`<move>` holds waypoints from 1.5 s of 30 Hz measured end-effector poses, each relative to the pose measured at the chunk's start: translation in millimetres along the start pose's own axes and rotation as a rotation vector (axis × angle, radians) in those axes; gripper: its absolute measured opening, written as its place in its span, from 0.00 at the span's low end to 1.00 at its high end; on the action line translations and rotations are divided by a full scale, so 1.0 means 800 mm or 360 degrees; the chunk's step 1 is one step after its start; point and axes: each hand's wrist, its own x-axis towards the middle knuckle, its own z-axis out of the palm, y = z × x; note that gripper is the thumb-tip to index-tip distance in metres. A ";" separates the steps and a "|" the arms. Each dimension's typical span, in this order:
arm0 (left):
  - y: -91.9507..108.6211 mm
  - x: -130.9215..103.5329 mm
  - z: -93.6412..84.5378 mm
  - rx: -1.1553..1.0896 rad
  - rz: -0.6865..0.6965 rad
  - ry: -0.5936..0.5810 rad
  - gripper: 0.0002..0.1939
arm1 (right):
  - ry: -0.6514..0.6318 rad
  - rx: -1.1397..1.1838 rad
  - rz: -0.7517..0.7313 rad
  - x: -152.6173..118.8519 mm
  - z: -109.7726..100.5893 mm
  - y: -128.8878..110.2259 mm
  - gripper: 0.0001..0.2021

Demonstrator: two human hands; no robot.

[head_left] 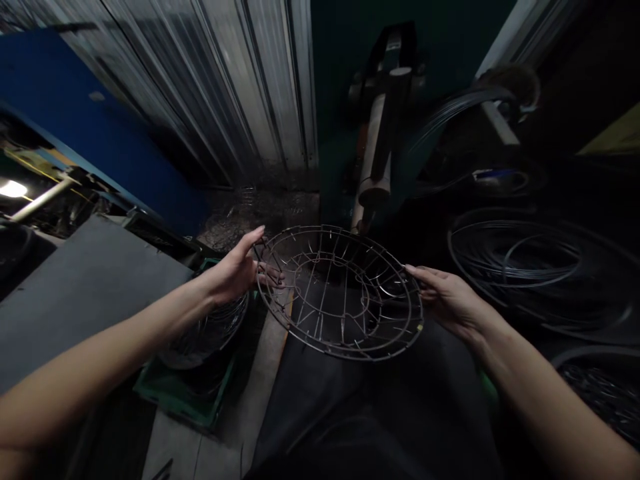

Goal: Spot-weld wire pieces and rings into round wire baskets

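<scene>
A round, shallow wire basket (323, 313) hangs in the air between my two hands, its wide ring towards me. My left hand (240, 270) grips the rim on the left side, thumb on top and fingers showing through the wires. On the opposite side my right hand (447, 297) pinches the rim between thumb and fingers. Just beyond the basket stands a machine arm with a thick metal cylinder (376, 180), its lower end close to the basket's far edge.
A green crate (183, 400) holding wire parts stands at lower left, beside a grey panel (90, 287). Coils of wire (525, 253) lie on the right. Corrugated metal sheeting (260, 80) and a blue panel (90, 113) rise behind. Scraps cover the floor (230, 220).
</scene>
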 end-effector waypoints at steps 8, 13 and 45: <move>0.045 -0.011 0.016 0.0163 0.0054 0.0220 0.27 | -0.0041 0.0036 -0.0035 -0.002 0.008 0.013 0.22; 0.063 0.000 0.024 0.0196 0.0008 0.0226 0.29 | -0.0066 0.0084 -0.0092 0.024 0.014 0.007 0.23; 0.124 0.048 0.027 0.0607 0.0376 0.0009 0.37 | -0.0046 0.0131 -0.0306 0.077 0.034 -0.033 0.20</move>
